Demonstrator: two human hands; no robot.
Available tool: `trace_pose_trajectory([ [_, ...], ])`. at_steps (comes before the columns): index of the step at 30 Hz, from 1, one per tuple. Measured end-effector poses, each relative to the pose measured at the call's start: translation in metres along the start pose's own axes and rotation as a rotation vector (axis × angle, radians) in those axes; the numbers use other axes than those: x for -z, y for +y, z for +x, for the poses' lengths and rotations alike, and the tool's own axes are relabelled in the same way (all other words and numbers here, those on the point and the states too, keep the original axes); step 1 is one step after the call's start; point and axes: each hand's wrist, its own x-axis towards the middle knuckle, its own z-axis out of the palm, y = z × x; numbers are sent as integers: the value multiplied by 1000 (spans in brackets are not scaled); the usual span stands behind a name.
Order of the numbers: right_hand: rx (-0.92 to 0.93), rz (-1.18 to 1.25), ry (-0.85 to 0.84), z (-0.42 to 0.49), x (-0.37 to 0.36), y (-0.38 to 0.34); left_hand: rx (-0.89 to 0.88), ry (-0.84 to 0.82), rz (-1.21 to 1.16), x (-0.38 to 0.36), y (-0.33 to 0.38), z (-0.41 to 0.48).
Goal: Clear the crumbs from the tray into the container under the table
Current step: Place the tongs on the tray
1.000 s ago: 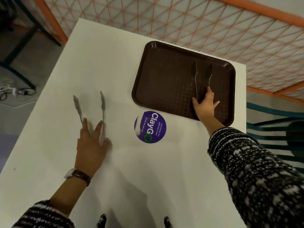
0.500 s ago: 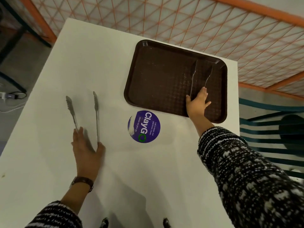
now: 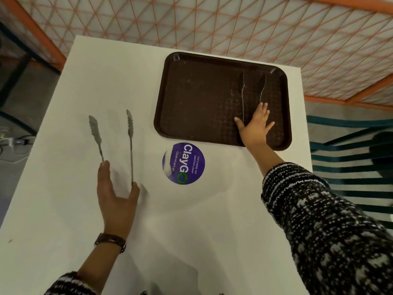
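Note:
A dark brown tray (image 3: 191,99) lies at the far right of the white table (image 3: 63,188). Fine pale crumbs (image 3: 230,96) are scattered over its right half. My right hand (image 3: 254,126) is over the tray's near right part and holds metal tongs (image 3: 253,88), whose two arms point away from me and stand apart above the crumbs. My left hand (image 3: 117,199) holds a second pair of tongs (image 3: 114,137) between thumb and fingers over the bare table, its arms spread too. The container under the table is hidden.
A round purple ClayGo sticker (image 3: 184,163) is stuck on the table just in front of the tray. An orange mesh barrier (image 3: 234,22) runs behind the table. A teal striped rug (image 3: 350,167) lies on the floor to the right. Cables lie on the floor at the left.
Both hands keep their tongs in nearly the same places. My left hand has slid back a little toward the tongs' hinge end, and my head has shifted.

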Motion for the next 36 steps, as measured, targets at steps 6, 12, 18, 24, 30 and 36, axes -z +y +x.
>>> trace_pose_trajectory([
  [6, 93, 80, 127, -55, 9, 2, -117, -174, -118, -42, 47, 10],
  [12, 53, 119, 156, -109, 12, 27, -154, -366, -119, -129, 104, 51],
  [18, 23, 66, 135, -125, 9, 55, -131, -373, -102, -193, 129, 91],
  [24, -13, 59, 113, -132, 9, 67, -125, -325, 46, -216, 119, 97],
  [30, -8, 69, 97, -136, 15, 62, -145, -330, 96, -215, 120, 99],
  [36, 65, 34, 26, -142, 28, 53, -149, -330, 83, -197, 130, 96],
])
